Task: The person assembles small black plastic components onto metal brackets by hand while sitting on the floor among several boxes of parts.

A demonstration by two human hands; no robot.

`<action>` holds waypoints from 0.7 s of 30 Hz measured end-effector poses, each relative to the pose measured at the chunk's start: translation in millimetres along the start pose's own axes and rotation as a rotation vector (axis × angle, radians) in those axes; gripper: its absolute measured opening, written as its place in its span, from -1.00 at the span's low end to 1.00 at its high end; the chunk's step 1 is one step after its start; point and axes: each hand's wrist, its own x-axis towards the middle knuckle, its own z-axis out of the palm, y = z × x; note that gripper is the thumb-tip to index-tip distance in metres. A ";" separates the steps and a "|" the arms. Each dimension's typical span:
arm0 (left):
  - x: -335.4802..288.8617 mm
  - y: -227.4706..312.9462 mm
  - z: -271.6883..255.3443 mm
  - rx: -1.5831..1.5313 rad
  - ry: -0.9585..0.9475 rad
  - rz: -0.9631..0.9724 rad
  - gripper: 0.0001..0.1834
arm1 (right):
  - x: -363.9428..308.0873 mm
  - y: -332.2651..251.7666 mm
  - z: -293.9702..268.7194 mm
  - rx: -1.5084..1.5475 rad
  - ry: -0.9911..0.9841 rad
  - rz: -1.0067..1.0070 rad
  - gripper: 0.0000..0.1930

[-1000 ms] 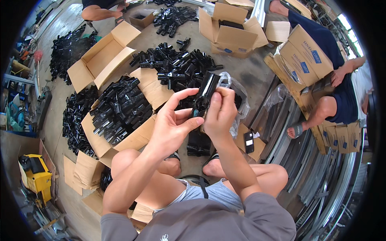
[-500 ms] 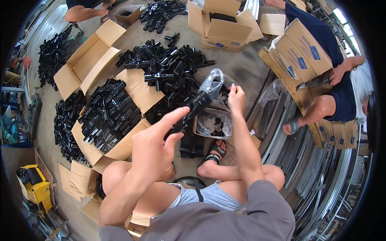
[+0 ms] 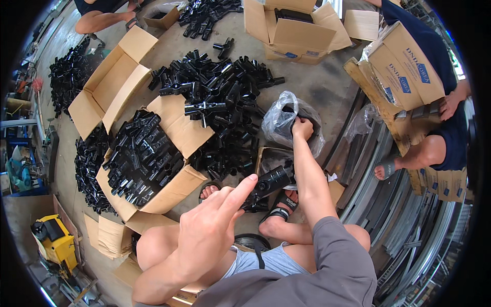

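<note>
My left hand [image 3: 210, 217] holds a black tubular pipe fitting [image 3: 272, 180] out in front of my knees, index finger stretched along it. My right hand [image 3: 302, 129] reaches into the mouth of a clear plastic bag [image 3: 280, 118]. Its fingers are curled down, and the tips are lost among dark contents, so what they grip is hidden. Below the bag, a small carton [image 3: 262, 156] lined with clear plastic sits by my right foot, partly behind the fitting and forearm. A big pile of similar black fittings [image 3: 225, 87] lies beyond my left hand.
An open carton full of black fittings [image 3: 140, 156] stands at left, an open carton [image 3: 110, 82] behind it. Another open carton [image 3: 296, 43] is at the back. Metal bars [image 3: 378, 215] lie along the right, near a co-worker's leg [image 3: 417, 156] and stacked cartons [image 3: 409, 71].
My left hand has brought the fitting lower and nearer to me. My right hand has gone from the bag's edge down into its opening. The whole view has shifted slightly.
</note>
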 end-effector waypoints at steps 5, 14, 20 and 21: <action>3.2 -6.7 4.8 -0.013 0.029 0.032 -0.17 | -14.2 -18.1 2.9 0.016 -0.027 0.078 -0.72; -2.5 -5.7 1.0 -0.019 0.008 -0.062 -0.08 | -16.9 -21.3 6.2 -0.098 -0.015 -0.194 -0.82; -5.7 -10.1 -4.8 -0.031 0.052 -0.081 0.02 | -17.1 -8.4 -3.1 -0.012 0.184 -0.450 -0.79; -5.4 -11.4 -6.4 -0.044 0.068 -0.063 0.03 | -12.3 -2.3 -12.4 0.058 0.211 -0.462 -0.79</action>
